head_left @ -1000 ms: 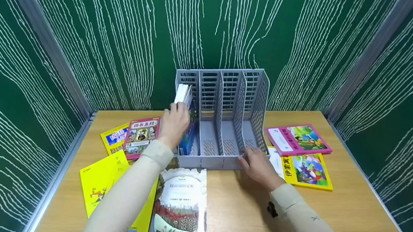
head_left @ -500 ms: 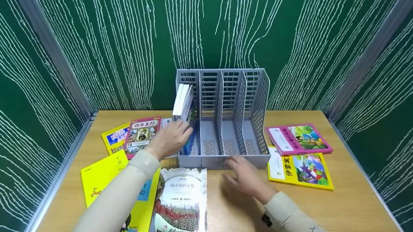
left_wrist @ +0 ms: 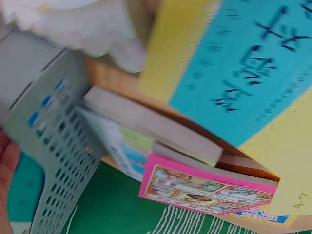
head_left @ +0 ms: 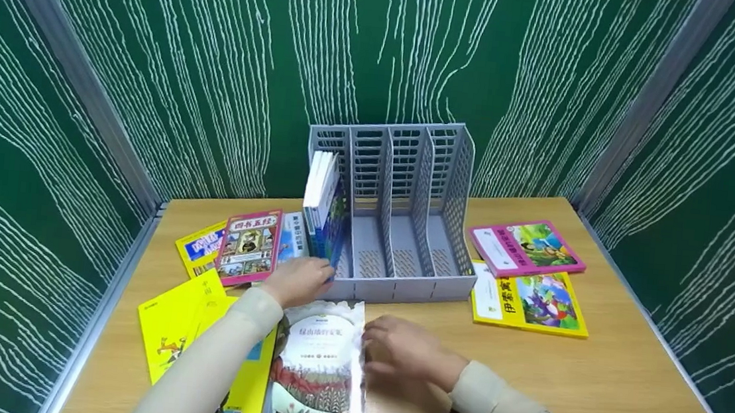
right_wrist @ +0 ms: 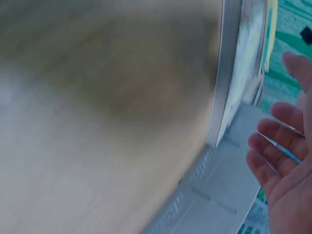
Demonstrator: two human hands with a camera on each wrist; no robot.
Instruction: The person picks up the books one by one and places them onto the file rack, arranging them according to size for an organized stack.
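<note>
A grey four-slot file organizer point(head_left: 413, 289) stands on the table, with several upright books point(head_left: 320, 186) in its leftmost slot. My left hand point(head_left: 299, 282) is low at the front of that slot, by the books' lower edges. Only a sliver of its fingers point(left_wrist: 7, 168) shows beside the organizer wall in the left wrist view. My right hand point(head_left: 405, 351) is beside the right edge of a white illustrated book point(head_left: 319, 378) lying flat. In the right wrist view its fingers point(right_wrist: 275, 156) are loosely spread and hold nothing.
Left of the organizer lie a pink-bordered comic-style book point(head_left: 249, 246), a blue-and-white book point(head_left: 293, 230) and yellow books point(head_left: 165, 315). To the right, a pink book point(head_left: 530, 247) overlaps a yellow one point(head_left: 548, 309). A green wall point(head_left: 221, 54) rises behind.
My left hand has slid down the books' front edges to the organizer's front lip. My right hand has left that lip and moved left and nearer, to the white book.
</note>
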